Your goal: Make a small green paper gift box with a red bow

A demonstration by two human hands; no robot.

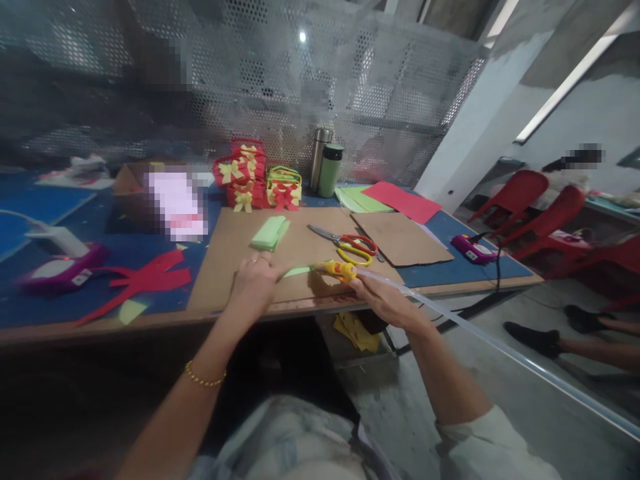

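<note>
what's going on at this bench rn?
A person's right hand grips a yellow glue gun, a clear rod trailing from its back. The left hand holds a green strip over the cardboard, near the gun's tip. Scissors and folded green paper lie just beyond; bow-trimmed baskets stand behind.

In front of me, the blue-topped bench [440, 273] is carrying a wide cardboard sheet [220, 267], on which a green bundle [270, 233] and scissors [342, 241] are lying. A smaller brown board [403, 239] is overlapping its right side. To my left, a red cut-out [150, 281] is resting on the blue; along the back, a green flask [331, 173] and a steel flask [317, 157] are standing near bow-trimmed baskets [249, 179].
</note>
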